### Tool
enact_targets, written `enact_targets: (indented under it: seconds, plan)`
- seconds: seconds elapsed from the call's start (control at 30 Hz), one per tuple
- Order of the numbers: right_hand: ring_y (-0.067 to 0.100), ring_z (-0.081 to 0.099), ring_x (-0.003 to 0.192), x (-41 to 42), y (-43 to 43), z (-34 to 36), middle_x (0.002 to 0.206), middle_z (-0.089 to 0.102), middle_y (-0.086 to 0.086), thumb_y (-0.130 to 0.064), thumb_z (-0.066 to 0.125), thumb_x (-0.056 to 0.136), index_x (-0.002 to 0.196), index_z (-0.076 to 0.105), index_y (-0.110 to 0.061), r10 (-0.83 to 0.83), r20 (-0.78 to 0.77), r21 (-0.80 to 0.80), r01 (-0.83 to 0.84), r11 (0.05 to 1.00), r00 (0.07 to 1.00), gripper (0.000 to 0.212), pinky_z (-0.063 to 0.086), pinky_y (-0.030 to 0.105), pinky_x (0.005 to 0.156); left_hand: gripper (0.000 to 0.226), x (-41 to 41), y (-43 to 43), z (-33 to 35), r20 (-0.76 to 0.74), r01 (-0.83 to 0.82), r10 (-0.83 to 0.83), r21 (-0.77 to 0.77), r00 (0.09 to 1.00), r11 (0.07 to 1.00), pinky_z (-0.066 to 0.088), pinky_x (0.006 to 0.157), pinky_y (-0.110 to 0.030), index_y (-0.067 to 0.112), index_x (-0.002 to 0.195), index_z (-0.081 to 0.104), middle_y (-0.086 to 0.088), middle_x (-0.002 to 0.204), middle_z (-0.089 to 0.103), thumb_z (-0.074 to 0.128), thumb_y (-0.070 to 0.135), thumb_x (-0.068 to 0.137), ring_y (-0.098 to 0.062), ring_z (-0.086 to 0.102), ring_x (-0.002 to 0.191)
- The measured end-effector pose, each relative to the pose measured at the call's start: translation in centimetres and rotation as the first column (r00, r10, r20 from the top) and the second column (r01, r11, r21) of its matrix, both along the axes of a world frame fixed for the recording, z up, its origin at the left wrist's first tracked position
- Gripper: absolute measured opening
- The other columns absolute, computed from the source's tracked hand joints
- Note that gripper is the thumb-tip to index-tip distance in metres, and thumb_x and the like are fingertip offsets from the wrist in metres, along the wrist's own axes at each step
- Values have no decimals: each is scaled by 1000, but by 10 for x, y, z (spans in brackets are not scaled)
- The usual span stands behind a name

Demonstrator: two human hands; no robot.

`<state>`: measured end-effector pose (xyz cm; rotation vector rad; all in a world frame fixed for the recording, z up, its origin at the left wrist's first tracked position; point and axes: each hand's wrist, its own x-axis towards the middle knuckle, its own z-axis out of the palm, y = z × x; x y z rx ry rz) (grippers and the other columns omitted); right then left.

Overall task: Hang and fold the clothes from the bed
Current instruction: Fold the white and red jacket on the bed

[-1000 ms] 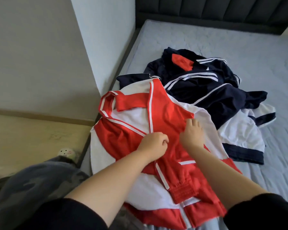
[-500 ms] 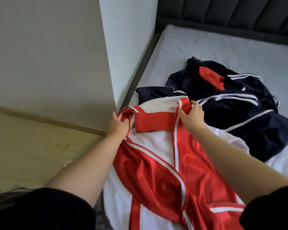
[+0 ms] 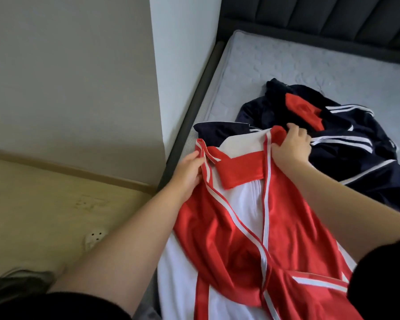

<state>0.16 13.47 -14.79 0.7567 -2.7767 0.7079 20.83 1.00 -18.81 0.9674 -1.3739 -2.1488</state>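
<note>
A red and white jacket (image 3: 231, 232) with white stripes lies spread on the near left part of the bed, collar end away from me. My left hand (image 3: 189, 170) pinches its left shoulder edge by the striped trim. My right hand (image 3: 291, 146) grips the right shoulder edge next to the red collar. Beyond it a navy jacket (image 3: 346, 144) with white stripes and a red patch lies crumpled on the mattress, partly under the red one.
The grey mattress (image 3: 286, 65) runs to a dark padded headboard (image 3: 321, 21) at the back. A white wall corner (image 3: 178, 65) stands close on the left of the bed frame. Wooden floor (image 3: 44, 204) lies left, with a small white object (image 3: 96, 236) on it.
Both hands went from the jacket's middle up to its shoulders, one on each side of the collar, and took hold there. The view has shifted closer and to the left.
</note>
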Motion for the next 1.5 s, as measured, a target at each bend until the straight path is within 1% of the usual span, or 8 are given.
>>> enact_targets:
  seconds: [0.1,0.33,0.5,0.67,1.0,1.23,1.37,1.5]
  plan:
    - [39,55,95,51,13,-15,98,60,18,-18,57,89,101,62,-5,291,-144,-18,-297,955,946,18,42,43,81,36,18,16,-10,20,31,-29,-84,999,996,49,94,-31,34,96,75,4,105,72,48,11,87,-15,65,103]
    - [18,51,73,138,62,-51,79,54,2,-41,67,84,78,54,-13,387,547,280,-598,752,743,31,36,27,64,59,53,41,-18,189,179,-141,-200,972,963,32,108,-24,8,143,39,-9,145,44,42,-14,89,-12,43,129]
    - [19,62,62,124,88,-24,76,70,14,-23,63,91,83,69,-1,227,878,-81,-336,938,421,24,54,33,74,55,67,74,-25,446,452,-223,-515,867,728,29,99,-8,18,144,39,-4,150,38,49,4,92,-11,46,126]
    - [23,55,40,100,120,-11,52,53,12,-41,56,93,66,57,-1,32,617,358,-316,878,787,48,42,21,40,57,87,95,-38,819,791,-12,-550,574,268,13,118,-42,24,150,24,-3,160,8,44,25,96,-23,9,146]
    - [-5,57,75,125,202,-36,81,61,-21,-38,71,82,86,61,-33,260,783,249,-668,702,565,12,39,16,73,61,97,150,-31,796,787,-107,-605,596,-122,7,119,-42,21,151,21,0,160,8,35,48,97,-16,2,147]
    - [6,43,46,122,211,-32,57,47,1,-5,57,92,61,57,-14,229,856,-130,-236,963,464,32,36,18,46,80,98,176,-34,824,782,-38,-551,566,-292,-2,118,-45,13,152,7,-7,160,4,36,58,92,-19,-6,147]
    - [31,59,75,123,220,-41,81,62,13,-25,54,93,85,58,-5,-29,395,267,-85,960,918,22,44,33,63,81,98,178,-38,800,740,-47,-573,598,-353,-3,117,-47,28,152,-6,-1,159,-15,42,53,91,-18,-12,146]
    - [22,56,70,161,224,-38,74,56,-3,-65,53,77,80,47,-21,74,295,241,-149,959,953,44,39,33,58,75,98,178,-43,837,758,-10,-501,547,-418,-4,116,-47,30,152,4,-2,159,-17,46,44,91,-20,-15,146]
